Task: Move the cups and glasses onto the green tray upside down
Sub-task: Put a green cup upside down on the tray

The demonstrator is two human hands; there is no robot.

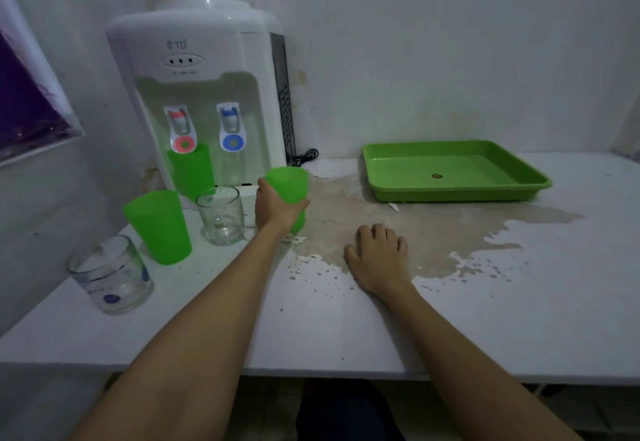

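My left hand [275,207] is wrapped around a green plastic cup [289,184] that stands upright on the table in front of the dispenser. My right hand [377,257] rests flat on the table, fingers apart, holding nothing. To the left stand a clear glass [221,215], another green cup [159,226] and a clear glass with a blue print [110,274], all upright. A third green cup [190,170] sits under the red tap. The green tray [453,195] lies at the back right with nothing in it.
A white water dispenser [197,60] stands against the wall at the back left, its black cord [306,156] behind it. The white table [519,302] has a worn, peeling patch in the middle. Its front edge runs below my forearms.
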